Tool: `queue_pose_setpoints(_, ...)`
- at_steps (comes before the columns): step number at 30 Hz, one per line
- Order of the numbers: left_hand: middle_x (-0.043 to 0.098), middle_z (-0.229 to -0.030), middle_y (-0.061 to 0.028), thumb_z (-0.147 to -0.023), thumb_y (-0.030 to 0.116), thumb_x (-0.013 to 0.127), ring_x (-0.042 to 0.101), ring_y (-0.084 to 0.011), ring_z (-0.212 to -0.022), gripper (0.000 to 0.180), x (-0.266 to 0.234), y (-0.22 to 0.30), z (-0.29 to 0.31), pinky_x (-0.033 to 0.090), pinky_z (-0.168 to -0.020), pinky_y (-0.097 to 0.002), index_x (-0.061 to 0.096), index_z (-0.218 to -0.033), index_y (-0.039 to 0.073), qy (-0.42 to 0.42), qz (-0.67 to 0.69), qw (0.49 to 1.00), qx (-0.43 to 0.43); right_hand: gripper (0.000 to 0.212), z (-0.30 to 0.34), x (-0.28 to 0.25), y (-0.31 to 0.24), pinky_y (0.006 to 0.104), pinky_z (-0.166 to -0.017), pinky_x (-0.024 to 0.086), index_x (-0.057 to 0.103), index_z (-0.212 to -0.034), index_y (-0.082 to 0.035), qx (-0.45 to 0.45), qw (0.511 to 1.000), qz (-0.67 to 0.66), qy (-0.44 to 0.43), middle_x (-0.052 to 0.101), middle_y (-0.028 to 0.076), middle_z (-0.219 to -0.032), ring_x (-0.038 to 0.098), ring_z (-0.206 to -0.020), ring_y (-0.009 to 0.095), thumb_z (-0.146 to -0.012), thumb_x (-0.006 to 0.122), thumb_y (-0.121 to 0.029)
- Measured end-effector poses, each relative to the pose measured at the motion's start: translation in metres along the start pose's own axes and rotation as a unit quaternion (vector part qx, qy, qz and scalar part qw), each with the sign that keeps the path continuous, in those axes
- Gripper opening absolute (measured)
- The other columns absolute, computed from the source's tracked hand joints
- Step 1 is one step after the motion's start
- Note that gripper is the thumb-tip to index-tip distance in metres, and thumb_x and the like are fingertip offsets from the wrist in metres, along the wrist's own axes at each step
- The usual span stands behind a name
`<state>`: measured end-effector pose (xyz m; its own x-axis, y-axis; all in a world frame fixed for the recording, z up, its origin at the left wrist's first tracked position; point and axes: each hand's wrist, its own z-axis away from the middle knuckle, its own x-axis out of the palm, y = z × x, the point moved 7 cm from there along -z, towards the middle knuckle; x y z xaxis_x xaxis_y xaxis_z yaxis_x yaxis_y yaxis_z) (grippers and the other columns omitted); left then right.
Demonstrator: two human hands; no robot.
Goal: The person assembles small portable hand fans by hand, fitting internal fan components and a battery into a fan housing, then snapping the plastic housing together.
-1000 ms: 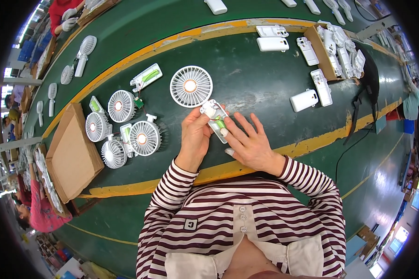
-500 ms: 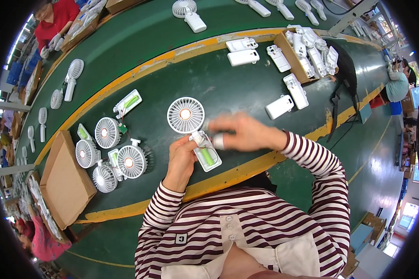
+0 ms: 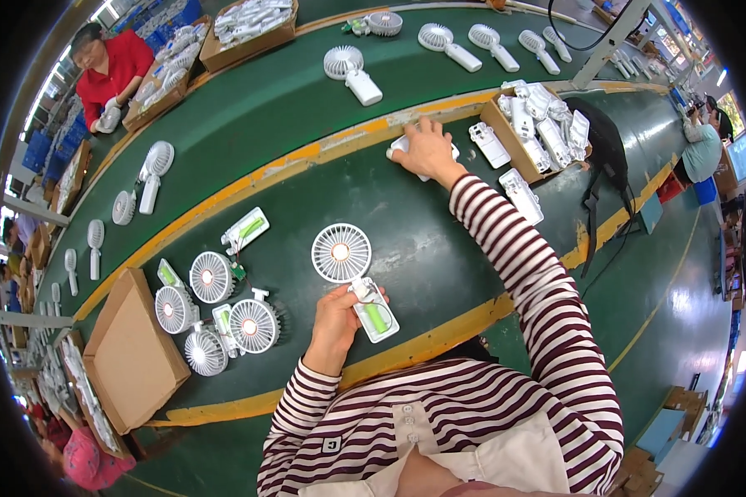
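Note:
My left hand (image 3: 336,321) pinches a white handheld fan by its opened handle (image 3: 378,318), close to the table's front edge. A green cylindrical battery and thin wires show in the handle. The round fan head (image 3: 341,252) points away from me, its grille facing up. My right arm is stretched forward, and my right hand (image 3: 428,153) is over white plastic handle shells (image 3: 399,147) at the table's far edge. Its thumb and spread fingers close around the shells, covering most of them, so I cannot tell how many it grips.
Several unfinished fans (image 3: 253,325) and a cardboard tray (image 3: 133,352) lie at left. More white shells (image 3: 520,197) sit near a full carton (image 3: 515,147) and a black strapped bag (image 3: 601,141). Finished-looking fans (image 3: 363,86) line the green belt beyond. A person in red (image 3: 114,70) works far left.
My right hand has left the fan handle and reached forward to the white shells. My left hand still holds the fan. The whole view has shifted, so the table appears lower.

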<state>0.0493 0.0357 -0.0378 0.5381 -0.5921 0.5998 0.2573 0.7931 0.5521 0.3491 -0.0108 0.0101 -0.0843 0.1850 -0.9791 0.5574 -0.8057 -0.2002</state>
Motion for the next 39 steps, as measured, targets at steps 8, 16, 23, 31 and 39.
queue_pose_setpoints(8,0.060,-0.095,-0.0207,-0.081,0.003,0.042,0.062,-0.0305,-0.085,0.026,0.001,0.004,-0.002,0.051,-0.076,-0.0400,0.051,-0.102,-0.009,-0.009,0.004,1.000,0.003,0.057,0.131,-0.020,-0.045,0.0549,-0.101,0.021,0.054,-0.113,-0.008,-0.353,0.934,-0.010,-0.052,0.036,0.018,-0.132,0.025,-0.127,0.036,-0.060,0.064,-0.023)
queue_pose_setpoints(16,0.060,-0.098,-0.0206,-0.085,0.004,0.043,0.061,-0.0294,-0.088,0.025,0.009,0.006,0.004,0.051,-0.078,-0.0387,0.050,-0.105,-0.010,-0.035,-0.008,0.999,-0.003,0.036,0.166,-0.032,-0.047,0.0371,-0.079,0.044,0.056,-0.101,-0.001,-0.350,0.932,0.010,0.095,0.052,0.014,-0.101,0.050,-0.096,0.029,-0.066,0.058,-0.003)
queue_pose_setpoints(23,0.061,-0.099,-0.0179,-0.086,0.005,0.046,0.062,-0.0257,-0.088,0.024,0.006,-0.002,0.006,0.050,-0.079,-0.0357,0.053,-0.104,-0.008,-0.014,-0.066,0.998,-0.015,0.031,0.175,-0.040,-0.018,0.0309,-0.070,0.052,0.051,-0.106,0.005,-0.174,0.916,-0.328,0.151,0.054,0.012,-0.102,0.057,-0.087,0.022,-0.075,0.051,0.007)
queue_pose_setpoints(31,0.061,-0.099,-0.0170,-0.086,0.006,0.047,0.062,-0.0244,-0.089,0.024,0.003,-0.002,0.008,0.051,-0.079,-0.0357,0.053,-0.105,-0.007,-0.008,-0.064,0.998,0.015,0.031,0.229,-0.014,0.006,0.0308,-0.074,0.048,0.051,-0.108,0.006,0.053,0.924,-0.359,0.123,0.052,0.014,-0.105,0.054,-0.092,0.025,-0.078,0.055,-0.002)
queue_pose_setpoints(39,0.061,-0.099,-0.0157,-0.085,0.007,0.049,0.062,-0.0228,-0.088,0.024,0.004,-0.004,0.009,0.051,-0.078,-0.0343,0.053,-0.105,-0.006,-0.013,-0.036,0.999,0.021,0.048,0.216,-0.035,-0.044,0.0371,-0.071,0.046,0.051,-0.103,0.004,-0.083,0.987,-0.071,0.117,0.052,0.016,-0.099,0.052,-0.087,0.031,-0.065,0.071,-0.018)
